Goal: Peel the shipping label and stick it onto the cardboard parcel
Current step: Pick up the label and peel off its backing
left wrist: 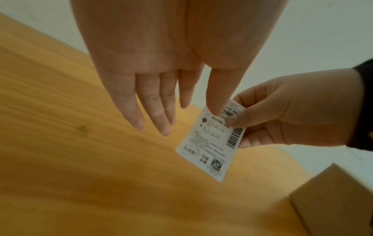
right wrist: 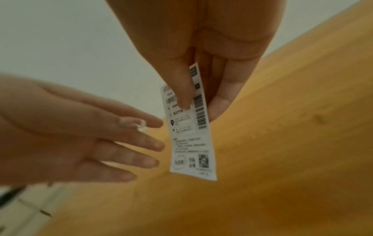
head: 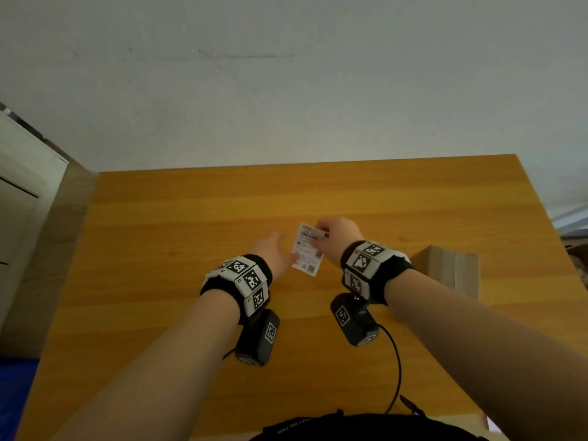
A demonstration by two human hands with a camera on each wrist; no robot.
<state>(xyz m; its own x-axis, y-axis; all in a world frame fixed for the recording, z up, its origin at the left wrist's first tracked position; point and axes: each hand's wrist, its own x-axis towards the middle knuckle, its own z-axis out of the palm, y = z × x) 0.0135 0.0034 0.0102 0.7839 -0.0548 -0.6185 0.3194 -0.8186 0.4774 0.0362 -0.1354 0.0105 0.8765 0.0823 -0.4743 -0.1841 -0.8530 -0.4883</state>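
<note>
Right hand (head: 335, 235) pinched shipping label (head: 308, 249) (printed side up) above surface (head: 159, 249), left hand (head: 276, 254) fingers (left wrist: 155, 111) extended, seemingly holding nothing, cardboard parcel (head: 451, 268) right.

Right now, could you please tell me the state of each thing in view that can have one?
shipping label: held in the air above the table, printed side showing, not yet on the parcel.
cardboard parcel: closed, resting on the table, no label on the faces that show.
right hand: pinches the label near its top.
left hand: fingers straight, beside the label, gripping nothing.
table: bears the parcel.
</note>
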